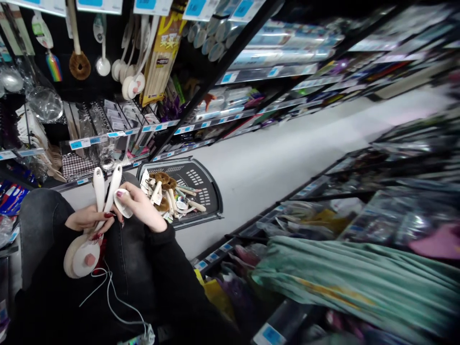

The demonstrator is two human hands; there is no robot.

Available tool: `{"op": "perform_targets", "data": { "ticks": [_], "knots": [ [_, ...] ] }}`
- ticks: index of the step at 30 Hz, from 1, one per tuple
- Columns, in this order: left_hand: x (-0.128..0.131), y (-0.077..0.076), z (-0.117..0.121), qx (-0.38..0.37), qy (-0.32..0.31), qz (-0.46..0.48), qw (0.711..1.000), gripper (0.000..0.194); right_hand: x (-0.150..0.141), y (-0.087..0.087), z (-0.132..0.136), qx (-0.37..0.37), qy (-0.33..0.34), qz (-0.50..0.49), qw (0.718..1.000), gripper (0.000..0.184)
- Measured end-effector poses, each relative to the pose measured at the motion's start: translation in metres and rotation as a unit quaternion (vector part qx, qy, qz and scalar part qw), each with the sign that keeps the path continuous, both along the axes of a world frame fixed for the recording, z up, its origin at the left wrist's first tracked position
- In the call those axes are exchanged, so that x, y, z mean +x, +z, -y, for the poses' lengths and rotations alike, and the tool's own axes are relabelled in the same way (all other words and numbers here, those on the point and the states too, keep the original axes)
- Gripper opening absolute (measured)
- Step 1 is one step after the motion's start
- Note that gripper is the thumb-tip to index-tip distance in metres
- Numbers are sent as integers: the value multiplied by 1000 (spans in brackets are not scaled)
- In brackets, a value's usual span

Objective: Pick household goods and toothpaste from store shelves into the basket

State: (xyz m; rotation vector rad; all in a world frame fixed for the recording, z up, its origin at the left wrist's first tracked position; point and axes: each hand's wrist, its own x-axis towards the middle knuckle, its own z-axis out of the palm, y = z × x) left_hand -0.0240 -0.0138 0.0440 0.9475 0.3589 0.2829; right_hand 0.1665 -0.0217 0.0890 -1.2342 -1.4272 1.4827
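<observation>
1. Utensils (78, 261), seemingly a pair, long white handles, round cream-white heads, pink nub on front one: held over person's lap, handles up.
2. Left hand (84, 219): fingers curled closed round both handles, above heads.
3. White oval card-like disc (124, 205): just beside handles; can't tell if attached.
4. Right hand (138, 203): thumb and fingers pinched shut on disc. Step looks like inspecting; next move probably calls for steady left grip, right pinch easing.
5. Dark slotted plastic basket (212, 191) on floor, holding brown round-headed brushes (162, 178) with pale handles.
6. Far right: pale green folded fabric (323, 266), blurred.
</observation>
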Motion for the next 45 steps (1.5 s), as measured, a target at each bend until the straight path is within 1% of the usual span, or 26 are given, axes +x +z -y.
{"op": "perform_targets", "data": {
  "ticks": [3, 5, 8, 10, 11, 13, 14, 15, 17, 18, 19, 20, 21, 23, 24, 26, 28, 31, 34, 37, 38, 39, 40, 42, 44, 45],
  "knots": [
    [4, -1, 0, 3, -18, 9, 1000, 34, -10, -7, -2, -62, -44, -25, 997, 35],
    [7, 0, 0, -4, -44, 18, 999, 33, -12, -9, -7, -51, -82, -40, 994, 36],
    [12, 5, 1, -15, -69, 30, 997, 38, -5, -1, -9, -23, -52, -103, 993, 32],
    [15, 9, 0, -25, -32, 20, 999, 44, 11, 14, 0, -8, -59, -111, 992, 30],
    [15, 12, -1, -30, 11, 11, 999, 46, 23, 24, 9, 8, -88, -93, 992, 29],
    [13, 16, -5, -32, 128, -11, 991, 47, 55, 46, 33, 65, -187, -34, 980, 27],
    [11, 18, -8, -30, 188, -20, 981, 45, 75, 55, 46, 100, -253, -3, 962, 26],
    [9, 19, -12, -28, 242, -26, 970, 44, 96, 62, 59, 137, -327, 21, 935, 24],
    [4, 19, -17, -20, 324, -20, 946, 40, 142, 65, 76, 220, -475, 51, 850, 24],
    [2, 19, -20, -14, 350, -13, 937, 39, 164, 60, 80, 251, -530, 66, 808, 24],
    [0, 17, -22, -7, 368, -4, 930, 38, 186, 50, 80, 265, -563, 92, 778, 25],
    [0, 16, -23, 0, 379, 4, 925, 36, 205, 35, 77, 260, -576, 130, 764, 26],
    [1, 14, -24, 4, 383, 12, 924, 35, 222, 15, 70, 233, -567, 180, 769, 27],
    [4, 11, -24, 3, 377, 26, 926, 33, 248, -32, 53, 161, -508, 293, 794, 26],
    [7, 10, -24, -1, 374, 33, 927, 32, 256, -57, 43, 110, -461, 366, 800, 25],
    [12, 9, -23, -12, 373, 43, 927, 31, 262, -104, 28, -2, -361, 499, 788, 27],
    [16, 8, -22, -30, 385, 51, 921, 29, 258, -142, 21, -71, -296, 551, 777, 27],
    [17, 10, -20, -66, 404, 64, 910, 29, 242, -178, 21, -131, -253, 550, 785, 26],
    [13, 12, -19, -98, 409, 74, 904, 34, 230, -194, 25, -192, -217, 557, 779, 31],
    [12, 13, -18, -115, 408, 80, 902, 40, 219, -189, 24, -222, -206, 574, 761, 44],
    [12, 13, -18, -116, 404, 85, 903, 41, 215, -182, 22, -221, -206, 579, 758, 48],
    [12, 13, -17, -116, 397, 91, 906, 41, 208, -172, 20, -206, -208, 576, 763, 50],
    [13, 13, -16, -115, 386, 99, 910, 40, 199, -160, 17, -172, -210, 561, 782, 49],
    [13, 13, -14, -118, 354, 120, 920, 37, 174, -131, 8, -48, -207, 483, 849, 43],
    [10, 13, -11, -128, 295, 142, 936, 34, 136, -98, -4, 98, -175, 344, 917, 34],
    [9, 14, -10, -136, 257, 150, 945, 34, 115, -82, -11, 148, -154, 278, 936, 32]
  ]
}}
